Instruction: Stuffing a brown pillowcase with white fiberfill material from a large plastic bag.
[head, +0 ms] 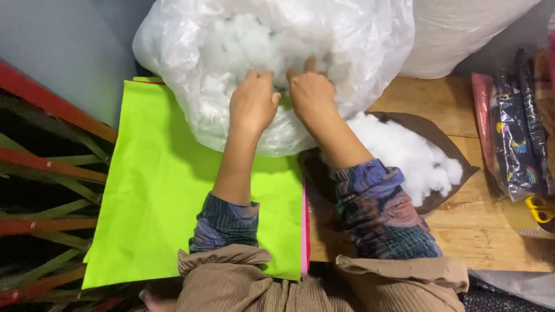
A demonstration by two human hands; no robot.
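Observation:
Both of my hands reach into the mouth of a big clear plastic bag (358, 40) full of white fluffy stuffing (243, 40). My left hand (252, 101) is curled with its fingers dug into the stuffing. Close beside it, my right hand (311, 92) has its fingers pushed into the same stuffing. A brown fabric piece (439, 138) lies on the wooden table (480, 242) under my right forearm, with a heap of white stuffing (410, 156) on it. A bright green fabric sheet (156, 185) lies under my left arm.
A pink fabric edge (304, 231) shows under the green sheet. A second large whitish bag (457, 29) stands at the back right. Folded patterned fabrics in plastic (514, 133) and yellow scissor handles (540, 209) lie at the right. Red and green bars (46, 167) run along the left.

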